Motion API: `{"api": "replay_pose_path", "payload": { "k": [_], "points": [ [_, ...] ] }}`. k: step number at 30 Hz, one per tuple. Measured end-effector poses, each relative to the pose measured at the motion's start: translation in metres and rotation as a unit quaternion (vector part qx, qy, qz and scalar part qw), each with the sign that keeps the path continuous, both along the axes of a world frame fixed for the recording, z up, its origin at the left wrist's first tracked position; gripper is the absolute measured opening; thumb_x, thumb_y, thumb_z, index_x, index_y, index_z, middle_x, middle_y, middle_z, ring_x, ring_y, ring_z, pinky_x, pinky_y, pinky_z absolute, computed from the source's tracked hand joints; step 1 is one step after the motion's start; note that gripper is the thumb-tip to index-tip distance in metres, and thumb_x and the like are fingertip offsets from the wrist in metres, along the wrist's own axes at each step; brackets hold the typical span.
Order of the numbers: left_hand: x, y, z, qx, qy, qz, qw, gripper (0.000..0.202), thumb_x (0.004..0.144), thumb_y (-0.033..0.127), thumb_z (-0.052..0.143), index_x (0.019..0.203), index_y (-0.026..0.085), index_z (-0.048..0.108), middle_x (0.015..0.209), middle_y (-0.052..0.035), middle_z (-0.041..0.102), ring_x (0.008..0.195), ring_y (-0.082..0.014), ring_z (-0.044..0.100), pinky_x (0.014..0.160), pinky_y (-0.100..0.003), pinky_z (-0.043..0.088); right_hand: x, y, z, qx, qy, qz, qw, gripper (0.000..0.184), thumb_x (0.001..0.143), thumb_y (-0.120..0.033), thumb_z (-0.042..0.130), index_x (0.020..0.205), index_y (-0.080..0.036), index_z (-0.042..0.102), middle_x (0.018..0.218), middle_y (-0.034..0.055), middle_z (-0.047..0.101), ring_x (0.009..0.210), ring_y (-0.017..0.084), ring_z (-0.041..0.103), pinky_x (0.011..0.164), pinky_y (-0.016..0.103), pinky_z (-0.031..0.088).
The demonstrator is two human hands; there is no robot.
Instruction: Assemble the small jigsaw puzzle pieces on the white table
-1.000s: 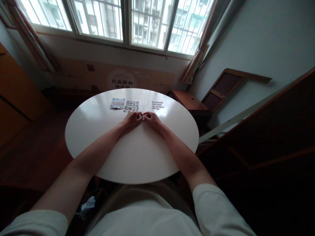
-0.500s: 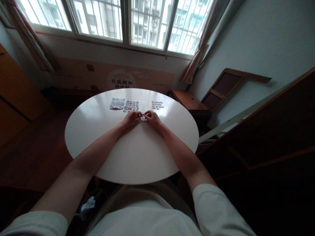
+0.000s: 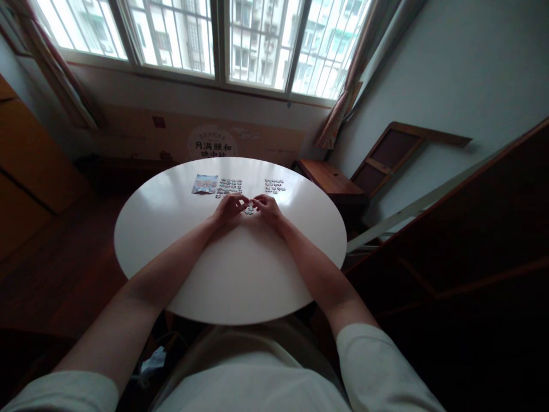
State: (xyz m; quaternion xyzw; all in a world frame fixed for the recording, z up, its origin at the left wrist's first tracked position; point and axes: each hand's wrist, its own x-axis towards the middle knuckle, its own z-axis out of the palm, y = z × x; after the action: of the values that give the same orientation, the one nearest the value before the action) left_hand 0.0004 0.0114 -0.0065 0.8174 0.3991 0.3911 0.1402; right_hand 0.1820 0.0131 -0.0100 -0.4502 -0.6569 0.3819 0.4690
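Observation:
My left hand [image 3: 230, 208] and my right hand [image 3: 266, 207] meet over the far half of a round white table [image 3: 244, 269]. Their thumbs and fingers are pinched together on a small jigsaw piece held between the fingertips. Just below the fingertips lies a little cluster of jigsaw pieces [image 3: 249, 211], partly covered by the fingers. Beyond my left hand several loose jigsaw pieces [image 3: 230, 184] are spread in rows. Another group of jigsaw pieces [image 3: 274, 185] lies past my right hand.
A printed picture sheet or packet [image 3: 205, 183] lies left of the loose pieces. A wooden stool or bench [image 3: 330, 175] stands behind the table at right. Barred windows [image 3: 257, 46] line the far wall, and a dark wooden panel [image 3: 463, 246] slants along the right.
My fingertips have lifted and shifted slightly, so more of the small cluster beneath them shows. The whole view has tilted very slightly.

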Motion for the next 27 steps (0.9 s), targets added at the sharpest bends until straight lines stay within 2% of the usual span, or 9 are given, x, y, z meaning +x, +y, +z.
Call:
{"api": "replay_pose_path", "payload": {
  "k": [5, 8, 11, 13, 22, 27],
  "points": [
    [-0.010, 0.012, 0.002, -0.065, -0.186, 0.087, 0.976, 0.020, 0.077, 0.026, 0.058, 0.082, 0.010, 0.069, 0.106, -0.0127, 0.070, 0.068, -0.0134, 0.067, 0.064, -0.026, 0.056, 0.000, 0.002, -0.002, -0.017, 0.000, -0.021, 1.000, 0.020, 0.079, -0.033, 0.065, 0.080, -0.013, 0.062, 0.062, 0.0024, 0.065, 0.055, 0.012, 0.059, 0.056, 0.025, 0.050],
    [-0.022, 0.021, 0.003, -0.095, -0.222, 0.187, 0.952, 0.018, 0.074, 0.025, 0.061, 0.080, 0.009, 0.068, 0.091, -0.0116, 0.072, 0.072, -0.0168, 0.068, 0.066, -0.028, 0.057, 0.000, 0.002, -0.003, -0.004, -0.004, -0.017, 1.000, 0.017, 0.079, -0.030, 0.064, 0.080, -0.013, 0.064, 0.063, 0.0028, 0.066, 0.057, 0.012, 0.060, 0.057, 0.024, 0.050],
    [-0.033, 0.028, 0.002, -0.091, -0.207, 0.294, 0.929, 0.020, 0.072, 0.028, 0.062, 0.077, 0.009, 0.067, 0.077, -0.0103, 0.071, 0.076, -0.0203, 0.068, 0.067, -0.028, 0.055, 0.000, 0.001, -0.003, -0.005, -0.004, -0.014, 1.000, 0.012, 0.078, -0.025, 0.063, 0.080, -0.013, 0.064, 0.063, 0.0022, 0.066, 0.057, 0.011, 0.060, 0.057, 0.023, 0.050],
    [-0.038, 0.031, 0.000, -0.088, -0.189, 0.326, 0.922, 0.021, 0.070, 0.029, 0.063, 0.076, 0.009, 0.067, 0.074, -0.0098, 0.070, 0.077, -0.0214, 0.068, 0.066, -0.028, 0.054, 0.000, 0.000, -0.002, -0.009, -0.005, -0.017, 1.000, 0.011, 0.078, -0.023, 0.062, 0.080, -0.013, 0.065, 0.063, 0.0020, 0.067, 0.057, 0.011, 0.060, 0.057, 0.023, 0.049],
    [-0.037, 0.027, 0.000, -0.091, -0.144, 0.307, 0.936, 0.020, 0.076, 0.025, 0.057, 0.078, 0.009, 0.068, 0.076, -0.0124, 0.071, 0.074, -0.0213, 0.068, 0.067, -0.029, 0.052, -0.001, -0.002, 0.000, -0.008, -0.019, -0.018, 1.000, 0.008, 0.077, -0.019, 0.060, 0.078, -0.013, 0.066, 0.062, 0.0009, 0.067, 0.056, 0.009, 0.059, 0.056, 0.021, 0.048],
    [-0.032, 0.015, 0.006, -0.032, 0.008, 0.264, 0.964, 0.018, 0.081, 0.021, 0.054, 0.083, 0.015, 0.071, 0.077, -0.0097, 0.072, 0.081, -0.0238, 0.068, 0.078, -0.033, 0.051, -0.001, -0.002, 0.000, -0.005, -0.022, -0.012, 1.000, 0.008, 0.076, -0.018, 0.060, 0.077, -0.013, 0.066, 0.062, 0.0010, 0.067, 0.056, 0.009, 0.059, 0.055, 0.020, 0.048]
  ]
}}
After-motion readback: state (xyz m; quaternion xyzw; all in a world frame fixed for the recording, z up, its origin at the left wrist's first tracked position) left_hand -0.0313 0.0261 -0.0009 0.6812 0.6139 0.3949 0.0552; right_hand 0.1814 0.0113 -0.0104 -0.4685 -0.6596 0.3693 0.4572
